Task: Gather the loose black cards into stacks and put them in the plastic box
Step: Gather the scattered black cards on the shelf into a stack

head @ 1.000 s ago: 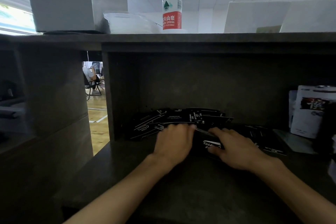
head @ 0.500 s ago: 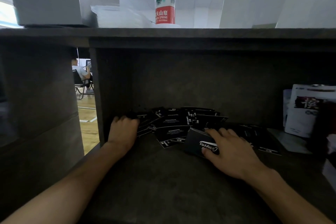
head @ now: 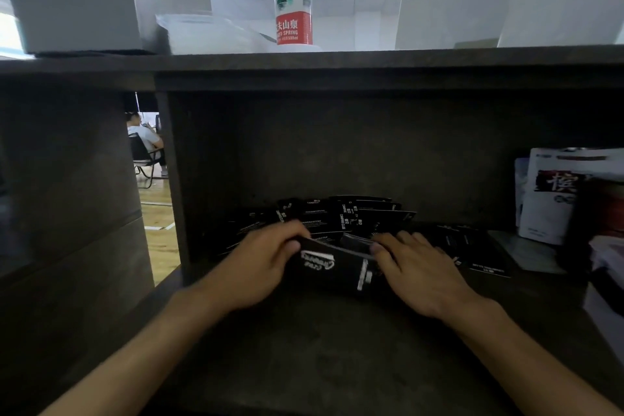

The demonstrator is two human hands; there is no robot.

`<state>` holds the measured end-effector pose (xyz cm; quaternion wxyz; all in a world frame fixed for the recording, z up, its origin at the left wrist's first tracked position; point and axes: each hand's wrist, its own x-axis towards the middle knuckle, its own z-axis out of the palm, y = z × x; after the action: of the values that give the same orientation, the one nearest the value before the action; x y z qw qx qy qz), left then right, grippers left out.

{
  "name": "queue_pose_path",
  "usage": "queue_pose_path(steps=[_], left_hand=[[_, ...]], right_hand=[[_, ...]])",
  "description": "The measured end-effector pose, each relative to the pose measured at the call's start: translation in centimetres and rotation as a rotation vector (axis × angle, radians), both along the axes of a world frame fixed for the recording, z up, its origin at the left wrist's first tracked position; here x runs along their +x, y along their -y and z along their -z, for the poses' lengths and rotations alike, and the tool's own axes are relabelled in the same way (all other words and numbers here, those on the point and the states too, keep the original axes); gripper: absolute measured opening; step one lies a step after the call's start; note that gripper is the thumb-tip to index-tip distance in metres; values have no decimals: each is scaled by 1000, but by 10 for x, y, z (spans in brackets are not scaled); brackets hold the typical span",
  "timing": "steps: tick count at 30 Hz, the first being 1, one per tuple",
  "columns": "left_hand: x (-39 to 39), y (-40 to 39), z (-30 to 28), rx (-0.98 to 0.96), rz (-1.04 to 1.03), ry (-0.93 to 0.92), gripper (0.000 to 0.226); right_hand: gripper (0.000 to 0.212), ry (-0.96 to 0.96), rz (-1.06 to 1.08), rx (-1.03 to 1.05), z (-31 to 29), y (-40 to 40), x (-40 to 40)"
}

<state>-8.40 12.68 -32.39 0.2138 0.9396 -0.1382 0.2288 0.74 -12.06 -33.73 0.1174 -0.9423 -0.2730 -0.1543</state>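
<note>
Left hand (head: 260, 267): fingers curled round the left end of a small stack of black cards (head: 332, 268), gripping it.
Right hand (head: 417, 268): thumb and fingers pinched the same stack's right end, just in front of the loose cards.
Loose black cards (head: 351, 214): fanned in a heap directly behind the stack, against the back wall; more lay to its right.
Bench (head: 304, 348): dark surface carrying the stack and heap.
Plastic box (head: 206, 32): clear, on the top shelf (head: 405, 57) above the stack, to the left.
Water bottle (head: 293, 3): beside the box, above the stack.
White packets (head: 553, 199): far right of the stack.
</note>
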Motion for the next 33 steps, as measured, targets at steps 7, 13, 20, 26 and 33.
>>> queue_pose_path(steps=[7, 13, 20, 26, 33], left_hand=[[30, 61, 22, 213, -244, 96, 58], [41, 58, 16, 32, -46, -196, 63], [70, -52, 24, 147, -679, -83, 56], [60, -64, 38, 203, -675, -59, 27], [24, -49, -7, 106, -381, 378, 23]], right_hand=[[51, -2, -33, 33, 0, 2, -3], [60, 68, -37, -52, 2, 3, -4], [74, 86, 0, -80, 5, 0, -7], [72, 101, 18, -87, 7, -2, -4], [73, 100, 26, -77, 8, -2, -3]])
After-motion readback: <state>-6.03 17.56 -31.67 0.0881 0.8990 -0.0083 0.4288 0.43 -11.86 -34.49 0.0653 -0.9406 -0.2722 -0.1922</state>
